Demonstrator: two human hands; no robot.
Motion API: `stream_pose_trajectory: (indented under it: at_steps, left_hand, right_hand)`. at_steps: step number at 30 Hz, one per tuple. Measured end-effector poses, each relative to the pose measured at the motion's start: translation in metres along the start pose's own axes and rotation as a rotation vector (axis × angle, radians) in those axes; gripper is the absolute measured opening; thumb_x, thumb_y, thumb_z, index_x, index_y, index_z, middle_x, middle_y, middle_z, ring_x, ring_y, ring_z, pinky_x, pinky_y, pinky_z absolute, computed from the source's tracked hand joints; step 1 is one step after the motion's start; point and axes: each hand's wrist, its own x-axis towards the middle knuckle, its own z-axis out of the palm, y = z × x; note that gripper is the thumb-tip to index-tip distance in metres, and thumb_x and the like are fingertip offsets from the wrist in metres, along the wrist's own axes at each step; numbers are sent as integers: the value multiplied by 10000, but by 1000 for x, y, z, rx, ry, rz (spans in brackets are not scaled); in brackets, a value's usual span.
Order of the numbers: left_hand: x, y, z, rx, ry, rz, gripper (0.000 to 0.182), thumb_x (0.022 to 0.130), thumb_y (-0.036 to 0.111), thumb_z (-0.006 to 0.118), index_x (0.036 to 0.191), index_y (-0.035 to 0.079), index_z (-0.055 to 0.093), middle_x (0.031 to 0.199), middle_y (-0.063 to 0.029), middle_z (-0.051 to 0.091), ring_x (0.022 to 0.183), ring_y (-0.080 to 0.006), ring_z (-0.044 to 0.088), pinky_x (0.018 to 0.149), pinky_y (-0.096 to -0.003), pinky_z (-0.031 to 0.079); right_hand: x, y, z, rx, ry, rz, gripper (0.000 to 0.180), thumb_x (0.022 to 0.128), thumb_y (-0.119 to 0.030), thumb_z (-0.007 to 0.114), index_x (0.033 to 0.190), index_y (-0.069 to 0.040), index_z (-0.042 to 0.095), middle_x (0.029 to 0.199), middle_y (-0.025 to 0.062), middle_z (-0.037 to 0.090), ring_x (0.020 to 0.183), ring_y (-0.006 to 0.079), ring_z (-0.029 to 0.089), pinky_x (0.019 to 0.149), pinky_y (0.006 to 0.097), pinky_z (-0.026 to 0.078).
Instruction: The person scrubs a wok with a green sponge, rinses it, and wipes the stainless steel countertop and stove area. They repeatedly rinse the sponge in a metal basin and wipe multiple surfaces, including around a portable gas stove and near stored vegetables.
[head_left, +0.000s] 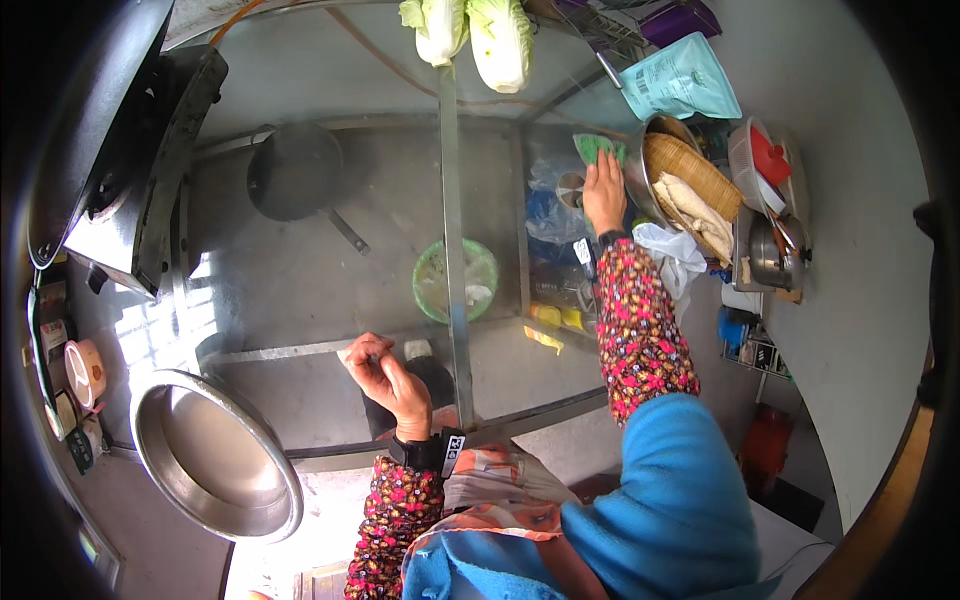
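My right hand (605, 193) reaches forward on the right and presses a green cloth or scouring pad (598, 148) flat on the see-through glass tabletop (390, 150). A metal bowl (643, 180) stands just to its right. My left hand (390, 382) hovers near the front edge of the table, its fingers curled and seemingly holding nothing. Under the glass, a frying pan (295, 172) and a green-rimmed basin (456, 281) show on a lower level.
Two napa cabbages (501, 45) lie at the far edge. A large steel basin (217, 457) of cloudy liquid is at the front left, a gas stove (161, 172) behind it. A wicker basket (694, 169), a white plastic bag (670, 247) and a pot (774, 251) crowd the right side.
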Motion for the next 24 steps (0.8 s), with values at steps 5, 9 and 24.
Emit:
stream_pose_trajectory:
  at_steps: [5, 9, 24]
  left_hand:
    - [-6, 13, 6, -38, -6, -26, 163, 823, -101, 409, 894, 43, 441, 888, -82, 468, 829, -179, 441, 799, -294, 389]
    - [-15, 21, -1, 63, -88, 27, 118, 893, -65, 440, 899, 52, 438, 875, -71, 492, 813, -158, 476, 813, -287, 410]
    - [-16, 29, -85, 115, -125, 15, 164, 818, -97, 427, 913, 29, 471, 913, -83, 472, 860, -194, 470, 825, -311, 404]
  right_hand:
    - [-114, -19, -40, 17, 42, -45, 440, 995, -258, 425, 1360, -15, 470, 1398, 205, 452, 1307, 382, 395, 1114, 443, 302]
    - [-175, -47, -53, 3, -85, 99, 436, 984, -258, 446, 1372, -63, 476, 1417, 178, 442, 1325, 408, 355, 1118, 478, 276]
    - [-188, -330, -54, 547, -116, -686, 308, 893, -242, 576, 1183, -164, 647, 1316, 30, 568, 1295, 256, 452, 1102, 474, 297]
